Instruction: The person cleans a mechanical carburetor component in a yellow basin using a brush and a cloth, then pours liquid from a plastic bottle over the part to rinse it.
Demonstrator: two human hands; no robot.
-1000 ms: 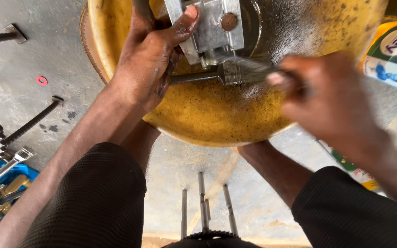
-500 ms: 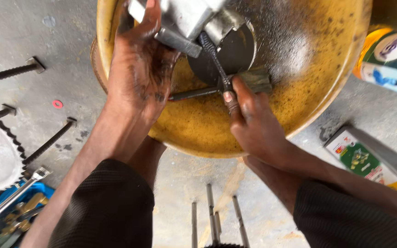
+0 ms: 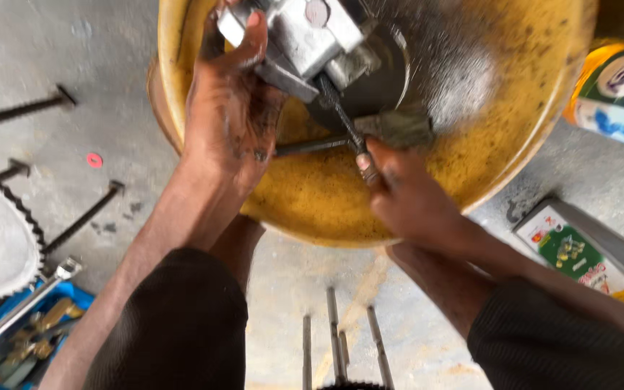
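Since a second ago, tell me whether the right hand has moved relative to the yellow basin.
Yes. The right hand has come in from the yellow basin's right side toward its middle, and now grips the dark rod below the grey metal block.

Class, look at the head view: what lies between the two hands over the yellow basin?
A dark threaded bolt and a thin rod lie between the left hand and right hand, over the basin.

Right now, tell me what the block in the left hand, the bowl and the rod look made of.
Block: bare metal, likely aluminium or steel; dull silver-grey, sharp machined edges.
Bowl: yellow, probably plastic or painted metal; speckled with grime, wet glare inside.
Rod: dark steel by its look; it seems threaded, held by the right hand.
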